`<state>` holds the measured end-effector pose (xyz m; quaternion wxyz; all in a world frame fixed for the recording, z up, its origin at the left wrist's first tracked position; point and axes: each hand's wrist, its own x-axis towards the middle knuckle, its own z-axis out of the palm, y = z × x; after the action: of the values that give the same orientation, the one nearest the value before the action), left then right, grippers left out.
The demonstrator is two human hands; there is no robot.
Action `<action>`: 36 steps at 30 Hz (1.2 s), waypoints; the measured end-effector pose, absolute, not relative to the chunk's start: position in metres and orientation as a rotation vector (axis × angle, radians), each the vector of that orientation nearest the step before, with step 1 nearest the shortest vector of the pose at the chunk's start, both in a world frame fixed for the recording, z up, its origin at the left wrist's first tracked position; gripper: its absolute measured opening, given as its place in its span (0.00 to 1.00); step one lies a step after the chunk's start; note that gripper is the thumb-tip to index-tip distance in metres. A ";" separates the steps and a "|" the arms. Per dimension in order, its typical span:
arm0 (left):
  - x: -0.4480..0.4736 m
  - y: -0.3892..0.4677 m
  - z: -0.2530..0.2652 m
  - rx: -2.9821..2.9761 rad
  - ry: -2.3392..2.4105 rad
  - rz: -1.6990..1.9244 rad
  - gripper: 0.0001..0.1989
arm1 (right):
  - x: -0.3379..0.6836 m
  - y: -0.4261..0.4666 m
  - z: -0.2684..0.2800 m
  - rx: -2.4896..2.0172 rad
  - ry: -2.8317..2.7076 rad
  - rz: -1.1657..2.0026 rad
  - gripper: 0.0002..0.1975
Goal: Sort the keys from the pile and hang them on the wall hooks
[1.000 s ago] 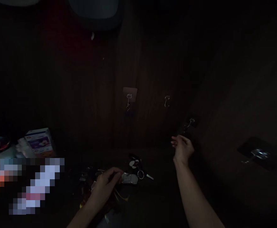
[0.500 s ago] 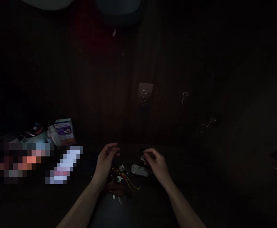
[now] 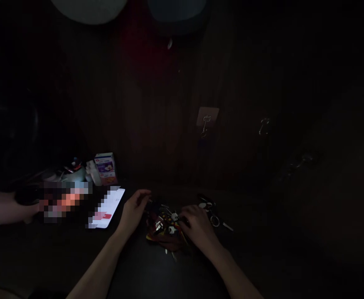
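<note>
A small brown and yellow pouch (image 3: 166, 241) lies on the dark surface, with a jumble of metal keys and trinkets (image 3: 161, 225) on it. At its left edge is my left hand (image 3: 134, 209), thumb and forefinger apart, with nothing seen between them. My right hand (image 3: 197, 224) bends over the right side of the pile, its fingers curled down among the trinkets. What those fingers hold is hidden. Just beyond my right hand lies a key ring (image 3: 215, 220) with a key (image 3: 227, 226) and dark fobs (image 3: 206, 202).
A lit screen (image 3: 113, 207) lies left of my left hand, partly pixelated. Behind it stand a purple and orange box (image 3: 106, 168) and white bottles (image 3: 93, 172). Another person's arm (image 3: 7, 207) reaches in from the left. Hooks (image 3: 206, 121) hang on the dark wooden panel.
My right hand has moved left and down from the key ring onto the pile. The silvery oval object beside the pile is no longer visible. The view has turned slightly left.
</note>
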<state>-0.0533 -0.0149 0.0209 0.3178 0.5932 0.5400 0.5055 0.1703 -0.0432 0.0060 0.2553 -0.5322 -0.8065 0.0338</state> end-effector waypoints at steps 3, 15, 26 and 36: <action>-0.059 -0.015 0.006 1.779 1.546 1.290 0.12 | 0.173 -0.041 -0.004 -1.470 -2.203 0.005 0.04; -0.042 -0.025 0.000 2.461 1.499 0.852 0.11 | 0.187 -0.035 -0.009 -1.574 -2.087 -0.260 0.06; -0.043 -0.015 0.024 2.389 1.647 0.911 0.11 | 0.190 -0.036 -0.008 -1.578 -2.033 -0.242 0.07; -0.020 0.020 0.023 2.621 1.446 0.499 0.11 | 0.189 -0.040 -0.003 -1.519 -1.973 -0.192 0.08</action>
<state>-0.0197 0.0201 0.0235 0.0535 0.8624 0.4759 0.1641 0.1891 -0.0402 -0.0027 0.3166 -0.5768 -0.7495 -0.0731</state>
